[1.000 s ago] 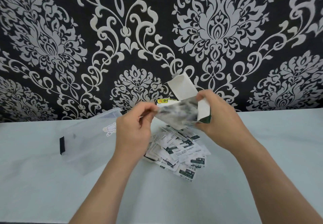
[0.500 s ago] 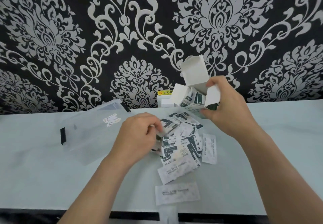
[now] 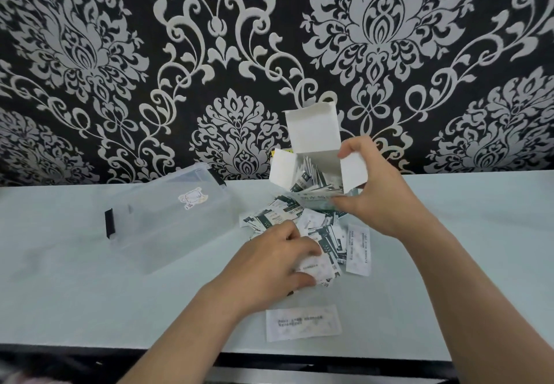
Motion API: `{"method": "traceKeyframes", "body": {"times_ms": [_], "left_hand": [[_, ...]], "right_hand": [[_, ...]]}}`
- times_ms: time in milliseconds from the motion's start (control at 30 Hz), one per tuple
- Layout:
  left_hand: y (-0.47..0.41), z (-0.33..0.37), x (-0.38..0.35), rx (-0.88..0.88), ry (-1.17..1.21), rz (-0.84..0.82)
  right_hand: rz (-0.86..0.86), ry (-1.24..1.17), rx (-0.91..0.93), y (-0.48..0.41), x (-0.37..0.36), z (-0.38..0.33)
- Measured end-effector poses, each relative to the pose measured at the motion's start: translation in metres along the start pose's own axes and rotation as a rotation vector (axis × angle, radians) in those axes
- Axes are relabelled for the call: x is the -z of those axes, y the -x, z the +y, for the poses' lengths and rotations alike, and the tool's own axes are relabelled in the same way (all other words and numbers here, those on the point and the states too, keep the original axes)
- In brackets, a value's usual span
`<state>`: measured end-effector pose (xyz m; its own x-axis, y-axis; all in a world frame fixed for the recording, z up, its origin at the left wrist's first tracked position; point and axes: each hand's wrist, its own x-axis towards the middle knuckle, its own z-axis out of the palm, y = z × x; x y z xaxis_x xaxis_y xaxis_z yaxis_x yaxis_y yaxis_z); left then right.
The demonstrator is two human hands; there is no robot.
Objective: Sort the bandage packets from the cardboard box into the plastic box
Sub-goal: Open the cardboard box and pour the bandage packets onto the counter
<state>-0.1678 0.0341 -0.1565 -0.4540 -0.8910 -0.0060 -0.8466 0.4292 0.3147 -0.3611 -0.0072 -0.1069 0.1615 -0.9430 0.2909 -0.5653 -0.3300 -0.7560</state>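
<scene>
Head view. The right hand (image 3: 386, 200) gripped the cardboard box (image 3: 314, 140) above the far side of the table (image 3: 60, 293), fingers over one open flap and thumb against the front wall. The box was tipped with its mouth toward the wearer, and more packets showed inside it. Below the box, a loose heap of bandage packets (image 3: 329, 233) lay on the table. The left hand (image 3: 269, 263) rested on the near-left edge of that heap, its fingers and thumb curled round a few packets.

A lone packet (image 3: 302, 322) lay apart near the table's front edge, long axis running left to right. A side packet (image 3: 358, 248) lay just right of the heap, long axis running away from the wearer.

The plastic box (image 3: 168, 218) — clear, with a black latch (image 3: 109, 223) and a sticker (image 3: 192, 199) — stood to the left of the heap and slightly farther back, set obliquely to the table edge. Whether its lid was on could not be told. The left hand lay between heap and plastic box and was the nearer of the two, so the transfer was judged to run leftward from that grip.
</scene>
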Motion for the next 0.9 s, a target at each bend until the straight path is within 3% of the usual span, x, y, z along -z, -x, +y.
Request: {"method": "traceKeyframes", "body": {"times_ms": [133, 267, 567, 667, 833, 900], "left_hand": [[0.004, 0.002, 0.006, 0.002, 0.200, -0.014], [0.007, 0.011, 0.007, -0.067, 0.052, -0.118], [-0.001, 0.001, 0.005, -0.039, -0.017, 0.038], [-0.002, -0.003, 0.009, -0.025, 0.144, 0.183], [-0.009, 0.000, 0.025, 0.156, 0.463, 0.709], [-0.014, 0.002, 0.030, 0.250, 0.396, 0.730]], "right_hand": [[-0.006, 0.021, 0.008, 0.002, -0.001, 0.001], [-0.009, 0.020, 0.018, 0.001, -0.004, 0.000], [-0.031, 0.044, 0.077, 0.003, -0.010, -0.005], [-0.006, 0.080, 0.088, 0.004, -0.012, -0.004], [0.043, 0.133, 0.139, 0.008, -0.015, -0.004], [0.062, 0.151, 0.163, 0.009, -0.018, -0.003]]}}
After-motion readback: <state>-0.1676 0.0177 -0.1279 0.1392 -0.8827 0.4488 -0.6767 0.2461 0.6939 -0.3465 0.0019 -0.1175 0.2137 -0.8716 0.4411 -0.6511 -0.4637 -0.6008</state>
